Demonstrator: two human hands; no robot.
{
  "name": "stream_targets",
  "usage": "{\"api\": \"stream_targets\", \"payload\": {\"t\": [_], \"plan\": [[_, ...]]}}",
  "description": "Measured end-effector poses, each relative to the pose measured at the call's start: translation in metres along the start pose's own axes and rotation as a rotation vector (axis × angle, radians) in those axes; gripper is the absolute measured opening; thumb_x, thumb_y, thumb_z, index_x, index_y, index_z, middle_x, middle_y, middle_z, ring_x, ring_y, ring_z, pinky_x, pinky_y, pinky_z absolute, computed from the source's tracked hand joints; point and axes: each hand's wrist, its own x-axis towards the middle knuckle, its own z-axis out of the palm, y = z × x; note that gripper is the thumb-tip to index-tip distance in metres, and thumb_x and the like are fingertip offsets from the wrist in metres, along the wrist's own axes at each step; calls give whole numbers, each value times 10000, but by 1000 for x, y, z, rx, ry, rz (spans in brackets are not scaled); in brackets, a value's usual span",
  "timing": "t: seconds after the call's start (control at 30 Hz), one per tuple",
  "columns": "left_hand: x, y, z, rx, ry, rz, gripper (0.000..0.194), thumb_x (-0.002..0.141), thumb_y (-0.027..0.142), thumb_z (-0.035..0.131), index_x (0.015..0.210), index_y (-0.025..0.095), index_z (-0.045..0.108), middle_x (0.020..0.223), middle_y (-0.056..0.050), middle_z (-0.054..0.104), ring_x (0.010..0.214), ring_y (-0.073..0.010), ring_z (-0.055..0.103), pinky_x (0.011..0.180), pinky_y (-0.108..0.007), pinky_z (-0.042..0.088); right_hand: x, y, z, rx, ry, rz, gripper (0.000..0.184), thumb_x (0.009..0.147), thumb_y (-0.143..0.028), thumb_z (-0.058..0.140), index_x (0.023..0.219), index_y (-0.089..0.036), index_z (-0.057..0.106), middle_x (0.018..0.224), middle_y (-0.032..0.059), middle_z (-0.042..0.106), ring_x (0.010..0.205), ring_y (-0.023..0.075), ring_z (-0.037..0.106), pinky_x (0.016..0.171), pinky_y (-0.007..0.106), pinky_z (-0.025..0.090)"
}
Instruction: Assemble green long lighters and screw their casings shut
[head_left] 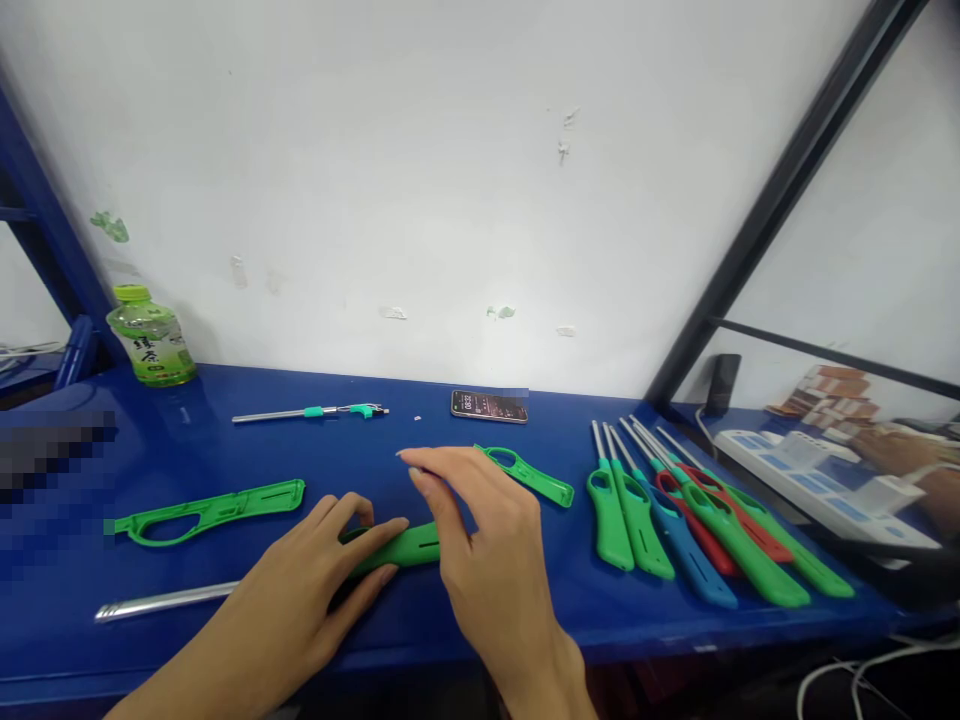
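Observation:
My left hand (pixel 330 570) is closed around a green gas lighter (pixel 409 548) near the table's front edge. The lighter's metal tube (pixel 165 602) sticks out to the left from under that hand. Above the far end of the handle is my right hand (pixel 491 530), thumb and index fingertips brought together in a pinch; whatever may be between them is too small to make out. One green handle half (pixel 247 503) lies inside-up to the left. Another green handle half (pixel 536 478) rests behind my right hand, partly hidden by it.
A lighter's metal tube with teal fittings (pixel 319 412) and a phone (pixel 489 406) lie toward the wall. Several assembled lighters (pixel 697 530) lie at the right. A green bottle (pixel 154 340) stands back left. Beyond the black frame are a power strip (pixel 825 490) and another person's hand (pixel 911 450).

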Motion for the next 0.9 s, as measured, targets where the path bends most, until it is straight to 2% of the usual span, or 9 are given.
{"api": "stream_targets", "payload": {"t": [0.07,0.13,0.23,0.33,0.4,0.6,0.8,0.9], "plan": [[0,0,0,6,5,-3,324,1112,412,522,1389,348,678,1155,-48,657,988,-225,656,846,-352,565,1,0,4,4,33,22,180,1020,-123,702,1094,-238,818,1027,14,775,929,157,744,847,270,580],[0,-1,1,9,14,-3,325,1108,394,525,1393,352,677,1161,-46,663,995,-231,654,843,-359,570,1,-1,6,-17,52,26,115,981,-158,776,1053,-236,821,983,18,737,880,160,728,787,267,573],[0,0,0,9,14,0,327,1106,385,531,1399,359,672,1154,-44,668,1006,-234,655,859,-364,577,0,-1,5,-12,29,-4,144,1024,-191,724,1132,-229,812,1044,32,760,939,167,743,842,272,584],[0,1,-1,2,12,5,316,1111,406,523,1372,341,687,1116,-51,665,973,-228,662,833,-346,580,0,-2,0,54,-10,-36,237,1070,-144,602,1200,-211,789,1150,39,802,1061,162,764,945,250,582],[1,1,-2,2,14,6,325,1113,425,516,1376,335,685,1120,-55,662,965,-225,668,820,-338,581,1,-2,-2,81,-18,-35,283,1074,-106,562,1198,-224,786,1157,21,817,1080,147,769,957,232,580],[-1,-1,2,37,32,12,342,1111,424,530,1418,365,666,1195,-46,663,1034,-229,672,888,-356,592,5,1,-5,42,31,15,227,1016,-87,676,1066,-259,817,1012,-3,782,927,140,765,816,244,588],[-3,-3,4,81,58,30,380,1096,425,556,1461,368,644,1182,-53,688,1009,-223,701,853,-331,627,8,3,-13,26,64,35,117,953,-133,792,962,-249,801,895,-11,746,808,145,725,726,248,563],[-4,-9,8,82,62,37,417,1090,433,558,1501,388,610,1205,-58,704,1008,-225,718,836,-318,645,8,8,-17,-7,41,19,106,938,-171,814,988,-265,811,838,-12,693,721,139,700,655,235,566]]}}
